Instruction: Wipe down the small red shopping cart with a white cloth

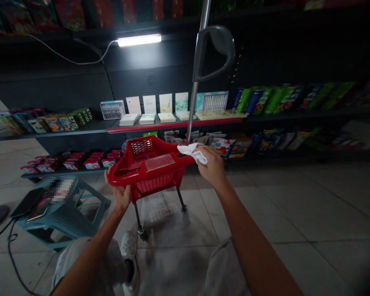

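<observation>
A red plastic shopping basket on wheeled legs stands on the floor in front of me, its metal pole and grey handle rising at the far right corner. My left hand grips the basket's left end from below, fingers curled around the rim. Bunched in my right hand is a white cloth, pressed against the right end of the rim near the foot of the pole. A pale rectangular label sits on the near rim. The fingertips under the cloth are partly hidden.
To the left, a blue-grey plastic stool carries dark flat devices with a trailing cable. Shelves behind the basket hold booklets, boxes and bagged goods. A lit tube lamp hangs above. Pale tiles cover the floor.
</observation>
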Tool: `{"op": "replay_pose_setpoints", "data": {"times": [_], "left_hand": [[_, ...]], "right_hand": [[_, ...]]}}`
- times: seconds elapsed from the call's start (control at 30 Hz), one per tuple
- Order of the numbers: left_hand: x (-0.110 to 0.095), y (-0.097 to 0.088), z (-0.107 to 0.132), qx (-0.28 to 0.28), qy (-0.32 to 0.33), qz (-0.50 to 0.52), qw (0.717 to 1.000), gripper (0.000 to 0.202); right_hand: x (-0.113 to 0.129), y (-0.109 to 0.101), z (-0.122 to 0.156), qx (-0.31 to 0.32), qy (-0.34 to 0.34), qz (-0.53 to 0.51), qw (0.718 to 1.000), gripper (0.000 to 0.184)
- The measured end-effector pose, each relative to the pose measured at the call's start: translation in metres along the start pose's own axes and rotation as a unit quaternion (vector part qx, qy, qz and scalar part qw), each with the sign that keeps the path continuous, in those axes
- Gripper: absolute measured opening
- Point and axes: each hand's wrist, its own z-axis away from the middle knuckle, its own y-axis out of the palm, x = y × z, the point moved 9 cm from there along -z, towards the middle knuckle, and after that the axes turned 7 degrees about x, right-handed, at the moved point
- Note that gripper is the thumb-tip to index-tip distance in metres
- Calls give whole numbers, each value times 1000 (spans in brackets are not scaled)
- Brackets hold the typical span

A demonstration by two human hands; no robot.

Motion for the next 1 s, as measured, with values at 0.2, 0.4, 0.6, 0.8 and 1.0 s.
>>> {"op": "replay_pose_setpoints", "data": {"times": [0.2,0.4,0.6,0.8,1.0], "left_hand": [[-46,-21,-4,-59,87,-62,993,108],[-71,-7,1,-9,151,-121,981,90],[-62,-4,-1,-5,96,-124,988,69],[-59,-5,-14,-1,110,-188,976,66],[-46,1,-24,19,95,-196,976,67]], "right_hand": [[9,1,-4,15,4,37,999,33],[21,3,1,19,0,41,999,29],[29,7,7,-15,-17,0,1000,25],[32,12,8,-27,-56,-58,996,24],[29,15,5,-30,-78,-94,992,25]]}}
